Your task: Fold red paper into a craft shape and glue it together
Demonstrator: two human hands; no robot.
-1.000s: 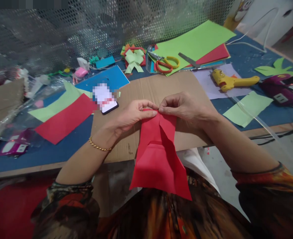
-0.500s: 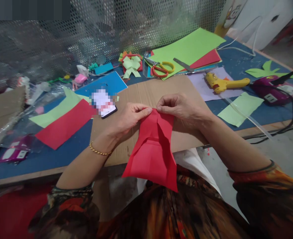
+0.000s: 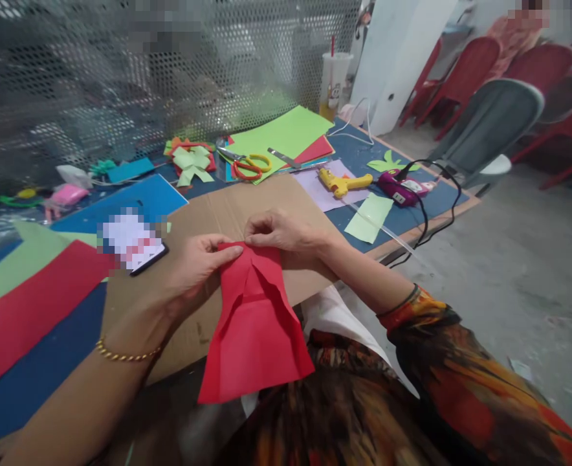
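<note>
Both left hand (image 3: 196, 264) and right hand (image 3: 283, 232) pinch the creased red paper (image 3: 259, 327), centre frame: top folded in, lower end flared open.

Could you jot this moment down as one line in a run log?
left hand: pinching red paper | right hand: pinching its top edge | phone: on cardboard | scissors: lying on paper
</note>
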